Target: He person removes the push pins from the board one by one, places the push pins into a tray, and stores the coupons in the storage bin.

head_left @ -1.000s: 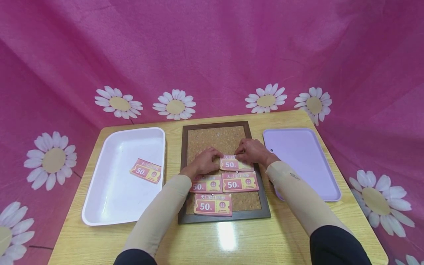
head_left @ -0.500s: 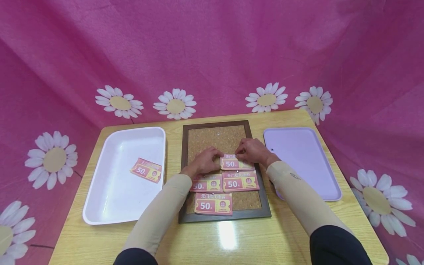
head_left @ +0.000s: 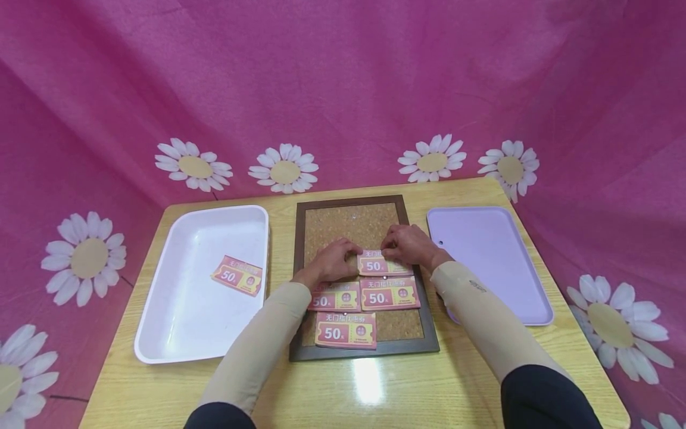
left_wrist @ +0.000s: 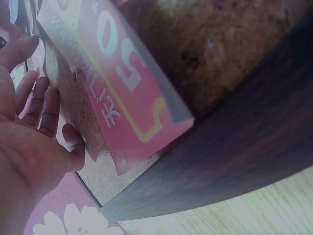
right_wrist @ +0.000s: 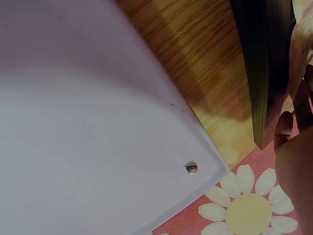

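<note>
The top coupon (head_left: 372,266) lies on the board (head_left: 351,223), near its middle and toward its right side. The right hand (head_left: 411,244) covers this coupon's upper right part, thumb and fingers drawn narrowly together at its top edge; I cannot tell what, if anything, they pinch. The left hand (head_left: 333,261) reaches over the board to the coupon's left end, fingers loosely bent; whether they grip or only touch it, I cannot tell.

Nearer the person on the board lie the left middle coupon (head_left: 337,296), partly covered by the left hand, and the right middle coupon (head_left: 389,293), side by side. The bottom coupon (head_left: 345,330) lies below them, by the board's near edge. In the left wrist view, a coupon has one long edge raised off the board.

Left of the board stands the white tray (head_left: 187,292), a loose coupon (head_left: 238,276) inside. Right of the board lies the purple tray (head_left: 482,256). Behind the board hangs a flowered cloth (head_left: 343,83).
</note>
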`<state>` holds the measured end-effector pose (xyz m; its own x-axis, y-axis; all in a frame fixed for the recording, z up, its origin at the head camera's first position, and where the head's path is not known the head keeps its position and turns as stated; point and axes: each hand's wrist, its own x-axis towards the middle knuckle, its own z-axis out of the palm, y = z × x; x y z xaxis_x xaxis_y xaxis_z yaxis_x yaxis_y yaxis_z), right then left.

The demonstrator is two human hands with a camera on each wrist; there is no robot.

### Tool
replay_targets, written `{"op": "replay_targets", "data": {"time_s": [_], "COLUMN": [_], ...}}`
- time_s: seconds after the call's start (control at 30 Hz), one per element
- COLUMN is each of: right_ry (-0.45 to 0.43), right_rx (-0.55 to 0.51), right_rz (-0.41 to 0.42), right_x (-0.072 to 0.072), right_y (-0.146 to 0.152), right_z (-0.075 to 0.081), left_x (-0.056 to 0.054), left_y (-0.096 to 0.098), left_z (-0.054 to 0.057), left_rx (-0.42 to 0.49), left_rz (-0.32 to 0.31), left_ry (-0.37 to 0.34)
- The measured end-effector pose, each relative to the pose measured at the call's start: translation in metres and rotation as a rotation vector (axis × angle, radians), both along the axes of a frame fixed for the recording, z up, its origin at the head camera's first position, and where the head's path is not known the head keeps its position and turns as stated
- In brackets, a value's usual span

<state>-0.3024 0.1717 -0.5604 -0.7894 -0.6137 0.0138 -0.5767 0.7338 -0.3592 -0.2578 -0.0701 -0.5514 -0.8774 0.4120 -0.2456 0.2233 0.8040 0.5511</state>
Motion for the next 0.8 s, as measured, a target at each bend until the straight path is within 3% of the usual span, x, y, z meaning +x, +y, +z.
{"op": "replay_targets", "data": {"time_s": [0.33, 0.8], "right_ry": [0.042, 0.006], "right_rx": [-0.013, -0.022], "right_rz": [0.028, 0.010], "right_x": [-0.0012, -0.0018], "right_y": [0.0004, 0.0006], "right_z": [-0.0030, -0.0040], "left_x": [0.0003, 0.0010], "left_y": [-0.0005, -0.0008], "left_z": [0.0009, 0.0020], "left_rx": [0.000, 0.024], "left_rz": [-0.017, -0.008], "left_ry": [0.014, 0.003]}}
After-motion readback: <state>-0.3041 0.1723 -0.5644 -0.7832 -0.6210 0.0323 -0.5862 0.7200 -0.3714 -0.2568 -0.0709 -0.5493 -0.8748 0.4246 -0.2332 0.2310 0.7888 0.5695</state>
